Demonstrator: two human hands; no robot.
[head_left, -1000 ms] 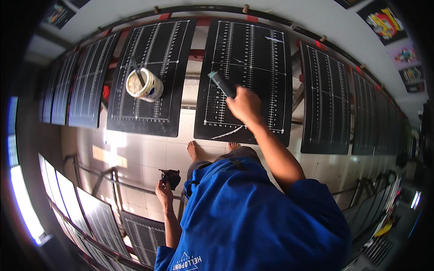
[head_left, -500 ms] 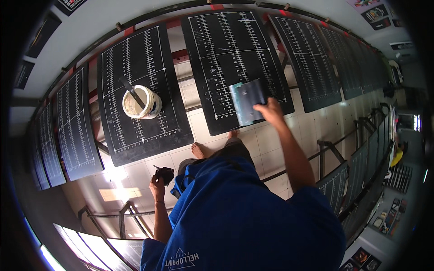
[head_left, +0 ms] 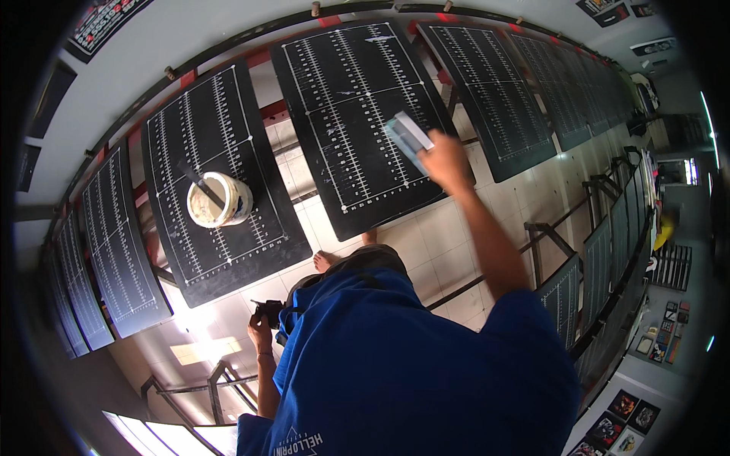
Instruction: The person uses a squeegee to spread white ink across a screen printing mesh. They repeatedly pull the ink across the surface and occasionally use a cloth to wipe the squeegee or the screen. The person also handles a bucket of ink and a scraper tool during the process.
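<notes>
The right hand point(head_left: 445, 161) clasped 1 squeegee point(head_left: 409, 135), the left hand point(head_left: 260, 331) 1 black object point(head_left: 269, 310); 1 tub point(head_left: 242, 202) held 1 stick point(head_left: 205, 188).

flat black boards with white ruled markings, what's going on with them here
A person in a blue shirt grips a flat, grey rectangular tool with a greenish edge in the right hand, over one flat black board; contact is unclear. The left hand holds a small dark object low at the left. A round white tub with a dark stick-like tool in it sits on the next board to the left.
</notes>
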